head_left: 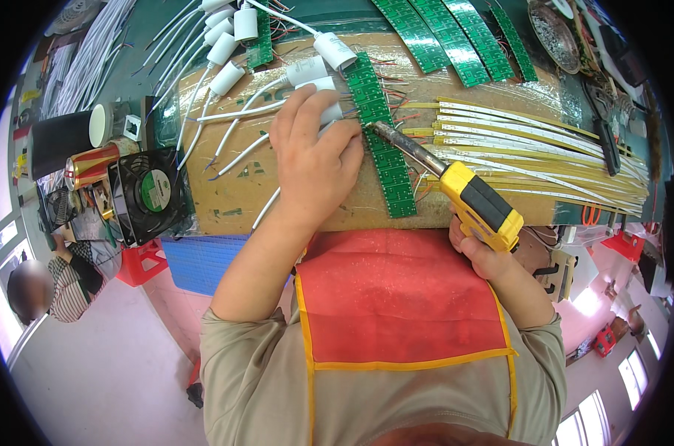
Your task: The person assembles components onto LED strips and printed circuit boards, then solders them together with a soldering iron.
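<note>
My left hand (315, 160) is closed around a white cylindrical fitting (329, 111) with a cable, its fingertips beside the left edge of a green circuit board strip (374, 111). What the thumb and index tips pinch is partly hidden. My right hand (474, 245) grips a yellow and black soldering gun (482, 197) by its handle. The gun's metal barrel points up and left, and its tip is at the board, close to my left fingers. Further white fittings (307, 70) with cables lie just beyond my left hand. Thin red and black wires stick out along the board's right side.
Brown cardboard (233, 189) covers the bench. White-and-yellow strips (523, 141) lie at right, more green boards (456, 37) at the back. A black fan (147, 193) and a can (92, 167) stand left. A seated person (77, 279) is at far left.
</note>
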Available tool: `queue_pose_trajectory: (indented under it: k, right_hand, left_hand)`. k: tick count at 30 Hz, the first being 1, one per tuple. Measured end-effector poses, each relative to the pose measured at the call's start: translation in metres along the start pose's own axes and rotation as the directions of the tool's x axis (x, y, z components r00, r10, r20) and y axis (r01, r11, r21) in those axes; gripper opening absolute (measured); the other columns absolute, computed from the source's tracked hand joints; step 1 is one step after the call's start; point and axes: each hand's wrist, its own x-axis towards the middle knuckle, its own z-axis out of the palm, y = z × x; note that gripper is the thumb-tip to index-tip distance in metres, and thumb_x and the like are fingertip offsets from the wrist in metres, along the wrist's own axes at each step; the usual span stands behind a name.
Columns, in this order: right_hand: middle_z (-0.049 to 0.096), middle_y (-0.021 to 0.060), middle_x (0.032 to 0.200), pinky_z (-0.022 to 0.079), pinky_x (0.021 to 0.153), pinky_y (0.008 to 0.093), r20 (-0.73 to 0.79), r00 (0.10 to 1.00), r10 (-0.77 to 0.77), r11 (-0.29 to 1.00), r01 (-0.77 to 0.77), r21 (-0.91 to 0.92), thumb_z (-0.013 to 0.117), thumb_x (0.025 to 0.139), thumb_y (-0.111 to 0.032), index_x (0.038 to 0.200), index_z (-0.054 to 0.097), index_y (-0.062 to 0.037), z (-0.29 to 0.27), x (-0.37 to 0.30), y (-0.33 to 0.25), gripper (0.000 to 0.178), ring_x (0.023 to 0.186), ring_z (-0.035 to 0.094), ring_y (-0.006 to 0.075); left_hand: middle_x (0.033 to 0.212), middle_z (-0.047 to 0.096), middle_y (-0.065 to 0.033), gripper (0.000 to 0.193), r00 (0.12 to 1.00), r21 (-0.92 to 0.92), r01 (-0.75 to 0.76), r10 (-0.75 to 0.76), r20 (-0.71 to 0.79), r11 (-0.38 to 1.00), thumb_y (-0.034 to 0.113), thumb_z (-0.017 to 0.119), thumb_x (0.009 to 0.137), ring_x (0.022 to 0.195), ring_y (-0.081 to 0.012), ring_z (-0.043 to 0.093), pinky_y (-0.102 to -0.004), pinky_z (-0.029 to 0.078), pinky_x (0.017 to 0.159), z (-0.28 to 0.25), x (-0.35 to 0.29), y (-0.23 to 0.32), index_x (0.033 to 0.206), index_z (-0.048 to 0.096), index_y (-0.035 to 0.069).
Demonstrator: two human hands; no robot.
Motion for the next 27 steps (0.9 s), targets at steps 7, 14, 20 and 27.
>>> queue_pose_trajectory:
  k: [7, 14, 20, 27]
  right_hand:
    - [0.043, -0.0013, 0.073, 0.037, 0.055, 0.0232, -0.009, 1.000, -0.021, 1.000, 0.021, 0.006, 0.076, 0.078, -0.035, 0.118, 0.046, -0.0021, 0.002, 0.002, -0.003, 0.060, 0.062, 0.041, 0.0087]
    - [0.044, -0.0001, 0.074, 0.037, 0.055, 0.0243, -0.019, 0.999, -0.034, 0.999, 0.034, -0.011, 0.074, 0.079, -0.034, 0.120, 0.046, -0.0027, 0.004, 0.002, -0.003, 0.059, 0.062, 0.042, 0.0096]
    - [0.050, 0.0017, 0.078, 0.040, 0.059, 0.0287, 0.089, 0.988, -0.124, 0.988, 0.116, 0.099, 0.064, 0.085, -0.017, 0.093, 0.051, -0.0050, -0.002, 0.003, -0.008, 0.019, 0.068, 0.048, 0.0135]
    - [0.046, 0.0022, 0.074, 0.036, 0.053, 0.0249, -0.027, 0.994, -0.103, 0.971, 0.106, 0.214, 0.076, 0.077, -0.041, 0.131, 0.042, -0.0014, 0.006, 0.002, -0.009, 0.075, 0.060, 0.043, 0.0123]
  left_hand:
    - [0.112, 0.058, -0.0072, 0.016, 1.000, 0.001, -0.001, 0.001, -0.003, 1.000, 0.009, 0.073, 0.065, 0.115, -0.0318, 0.049, -0.0434, 0.035, 0.094, 0.000, -0.001, -0.001, 0.079, 0.068, 0.013]
    - [0.111, 0.059, -0.0075, 0.017, 1.000, 0.029, 0.002, -0.002, -0.001, 1.000, 0.005, 0.074, 0.063, 0.115, -0.0340, 0.052, -0.0430, 0.040, 0.095, -0.001, 0.001, 0.002, 0.078, 0.068, 0.011]
    - [0.112, 0.058, -0.0075, 0.016, 1.000, 0.033, 0.010, -0.010, 0.007, 0.999, 0.005, 0.074, 0.064, 0.115, -0.0341, 0.051, -0.0433, 0.039, 0.095, -0.003, 0.002, 0.003, 0.078, 0.068, 0.011]
    - [0.112, 0.058, -0.0076, 0.016, 1.000, 0.043, 0.005, -0.006, 0.008, 0.999, 0.005, 0.074, 0.064, 0.115, -0.0340, 0.051, -0.0433, 0.039, 0.095, -0.003, 0.002, 0.003, 0.078, 0.068, 0.011]
